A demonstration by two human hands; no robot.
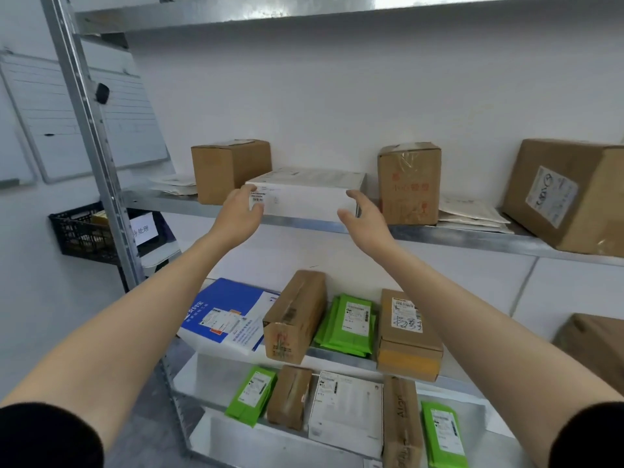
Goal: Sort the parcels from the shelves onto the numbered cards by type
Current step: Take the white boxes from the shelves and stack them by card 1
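Arms outstretched, left hand [241, 212] and right hand [363, 219] flank the white box [304, 194], fingers spread, seemingly just touching it.

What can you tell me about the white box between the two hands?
The white box is flat, cardboard-looking and closed. It lies level on the metal shelf, front edge at the shelf's lip. A small barcode label sits near its left front corner, where the left hand reaches it; a grip cannot be told. The right hand is open by the right corner.
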